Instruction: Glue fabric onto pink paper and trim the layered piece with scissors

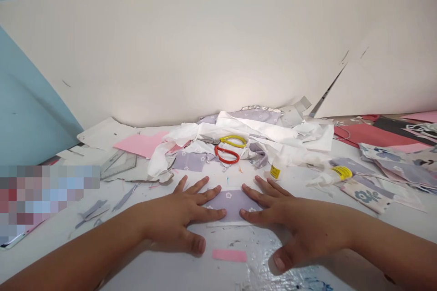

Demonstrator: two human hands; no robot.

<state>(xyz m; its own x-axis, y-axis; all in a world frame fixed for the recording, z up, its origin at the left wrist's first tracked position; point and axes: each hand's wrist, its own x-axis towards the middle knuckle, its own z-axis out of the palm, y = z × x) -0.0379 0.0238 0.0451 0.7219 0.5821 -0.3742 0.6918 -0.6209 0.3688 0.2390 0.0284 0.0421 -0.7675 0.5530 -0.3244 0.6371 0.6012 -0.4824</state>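
My left hand [180,211] and my right hand [283,216] lie flat on the white table [164,268], fingers spread. Their fingertips press on both ends of a small lilac fabric piece [232,202] with white flowers, which rests on a white backing. A small pink paper strip [229,255] lies just in front of the hands. Neither hand grips anything.
Behind the hands, scissors with one yellow and one red handle [228,148] lie on a pile of white and lilac fabric scraps [252,129]. Two glue bottles with yellow labels [341,172] lie to the right. Pink paper [141,143], a clear ruler [119,163] and patterned fabric [392,163] surround them.
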